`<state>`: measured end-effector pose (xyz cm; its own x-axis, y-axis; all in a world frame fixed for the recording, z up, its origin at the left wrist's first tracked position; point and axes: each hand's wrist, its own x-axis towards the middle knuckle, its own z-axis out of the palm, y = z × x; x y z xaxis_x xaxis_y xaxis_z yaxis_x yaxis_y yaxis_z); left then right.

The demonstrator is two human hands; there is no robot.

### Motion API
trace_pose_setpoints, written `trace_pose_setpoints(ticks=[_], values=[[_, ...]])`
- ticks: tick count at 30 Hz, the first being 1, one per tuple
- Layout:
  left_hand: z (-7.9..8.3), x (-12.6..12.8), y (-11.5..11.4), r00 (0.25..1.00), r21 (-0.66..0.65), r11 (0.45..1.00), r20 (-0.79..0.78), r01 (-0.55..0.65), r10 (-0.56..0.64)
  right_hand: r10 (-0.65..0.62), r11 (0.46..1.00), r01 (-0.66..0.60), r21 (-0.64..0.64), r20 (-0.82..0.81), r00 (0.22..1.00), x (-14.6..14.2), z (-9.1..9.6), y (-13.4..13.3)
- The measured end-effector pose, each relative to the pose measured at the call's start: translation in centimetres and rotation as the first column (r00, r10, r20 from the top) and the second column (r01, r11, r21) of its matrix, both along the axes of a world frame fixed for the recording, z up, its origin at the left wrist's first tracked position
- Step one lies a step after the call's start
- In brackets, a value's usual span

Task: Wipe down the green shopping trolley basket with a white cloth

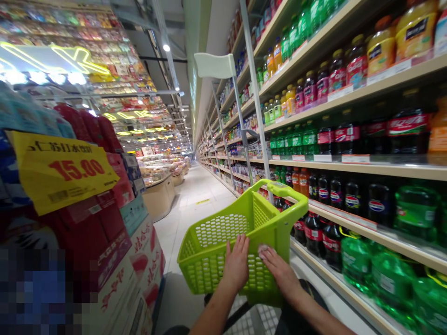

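Observation:
A bright green plastic shopping cart (223,260) with a perforated basket stands tilted in front of me, its handle (296,200) toward the shelves. My left hand (238,263) rests on the near side of the basket, fingers stretched out and holding nothing. Just to its right, my right hand (277,270) presses a small pale wad, like a crumpled cloth (264,251), against the cart's side panel. Much of the wad is hidden under the fingers.
Long shelves (349,163) of bottled drinks run along the right. Stacked drink cartons (139,265) with a yellow price sign (66,170) crowd the left. A white-topped metal ladder (216,65) leans at the shelves. Beyond the cart stretches a pale tiled aisle (206,186) with display counters (159,195).

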<state>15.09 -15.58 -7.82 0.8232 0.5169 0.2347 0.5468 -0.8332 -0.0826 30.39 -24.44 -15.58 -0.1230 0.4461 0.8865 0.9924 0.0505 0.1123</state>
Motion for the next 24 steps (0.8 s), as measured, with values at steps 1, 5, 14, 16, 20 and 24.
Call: trace_pose_setpoints(ticks=[1,5,14,16,20,24], values=[[-0.1,0.0,0.1,1.000,-0.003,1.000,0.007,0.002,-0.002,-0.001,1.000,0.001,-0.012,-0.010,1.000,0.2,0.1,-0.5],[-0.3,0.1,0.1,0.999,-0.022,1.000,0.040,-0.007,0.008,-0.014,0.998,0.019,0.066,-0.071,0.997,2.0,4.7,-1.9],[0.1,0.1,0.4,0.998,-0.090,0.995,0.047,-0.045,0.050,0.046,0.997,-0.046,-0.055,-0.001,0.999,3.0,1.3,-3.6],[0.3,-0.1,0.6,0.990,-0.116,0.985,0.054,-0.125,0.132,-0.001,0.999,0.003,0.035,-0.059,0.998,4.2,4.0,-4.1],[0.3,-0.6,0.6,0.969,-0.140,0.960,0.016,-0.243,0.248,-0.158,0.952,0.203,0.227,-0.204,0.966,7.3,10.6,-4.2],[-0.3,-0.9,0.7,0.972,-0.117,0.966,0.011,-0.231,0.234,-0.143,0.976,0.155,0.150,-0.089,0.986,5.9,9.3,-2.6]])
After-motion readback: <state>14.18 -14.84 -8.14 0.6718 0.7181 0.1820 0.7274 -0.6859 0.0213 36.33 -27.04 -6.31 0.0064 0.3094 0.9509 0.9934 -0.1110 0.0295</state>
